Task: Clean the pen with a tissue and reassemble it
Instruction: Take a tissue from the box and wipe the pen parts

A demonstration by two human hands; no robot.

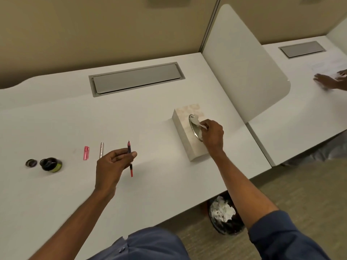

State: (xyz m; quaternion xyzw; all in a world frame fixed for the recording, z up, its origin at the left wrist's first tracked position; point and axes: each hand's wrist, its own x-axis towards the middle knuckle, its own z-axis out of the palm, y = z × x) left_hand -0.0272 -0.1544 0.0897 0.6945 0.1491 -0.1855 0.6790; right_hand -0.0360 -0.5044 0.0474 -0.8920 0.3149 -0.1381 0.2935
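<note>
Soft, even overhead light is falling across the white desk (pixel 56 113), leaving it bright without hard glare. Faint shadows are lying beneath the left hand (pixel 112 164) and beside the tissue box (pixel 185 132). The whole frame is looking slightly soft, and the hand of another person (pixel 330 80) at far right is smearing with motion blur. Wide-angle distortion is bending the desk edges and partitions toward the corners

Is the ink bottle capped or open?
Open: the ink bottle shows a dark uncovered mouth, and its cap lies beside it on the desk.
</note>
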